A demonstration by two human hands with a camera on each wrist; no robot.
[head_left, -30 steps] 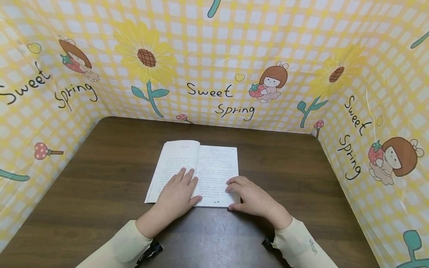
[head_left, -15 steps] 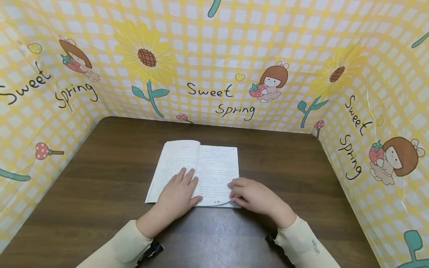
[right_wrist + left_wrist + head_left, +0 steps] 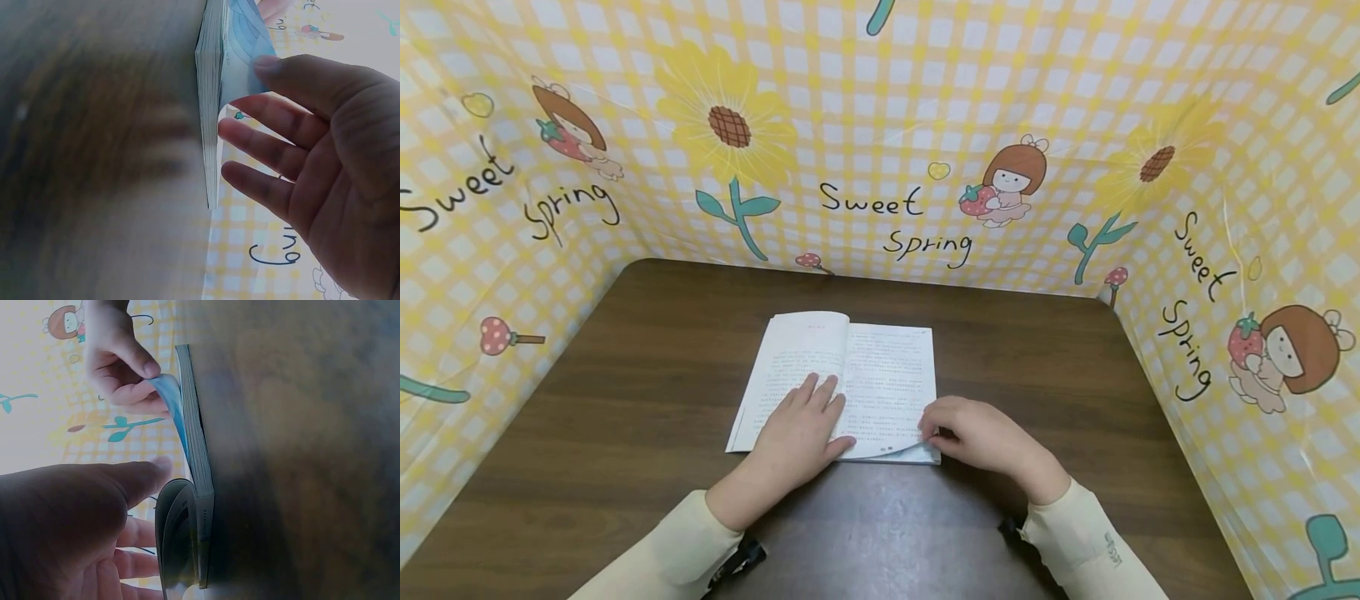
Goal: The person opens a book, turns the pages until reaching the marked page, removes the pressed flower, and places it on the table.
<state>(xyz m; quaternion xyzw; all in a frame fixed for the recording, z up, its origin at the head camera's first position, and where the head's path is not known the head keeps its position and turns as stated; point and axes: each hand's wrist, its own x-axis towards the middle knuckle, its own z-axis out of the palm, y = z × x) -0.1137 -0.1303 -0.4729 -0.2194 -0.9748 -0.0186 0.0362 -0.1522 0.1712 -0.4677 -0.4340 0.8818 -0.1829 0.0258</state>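
Note:
An open book (image 3: 887, 367) with printed pages lies on the brown table. My left hand (image 3: 797, 429) rests on its left page near the fold, fingers spread out. At the lower right corner my right hand (image 3: 988, 442) pinches a page (image 3: 240, 56) between thumb and index finger. That page bends upward at its corner, and its blue printed underside shows in both wrist views. In the right wrist view the other fingers point toward the edge of the page block (image 3: 209, 112). From the left wrist, the book's spine (image 3: 205, 531) is seen end-on.
The dark wooden table (image 3: 1045, 358) extends around the book on all sides. A yellow checked cloth (image 3: 880, 108) with flowers and cartoon figures stands as walls at the back, left and right. Black straps (image 3: 737, 567) show beneath the pale sleeves.
My right hand has gone from lying at the page edge to pinching the lower right corner, which is now lifted and curled. It moved slightly right. The left hand stays in place.

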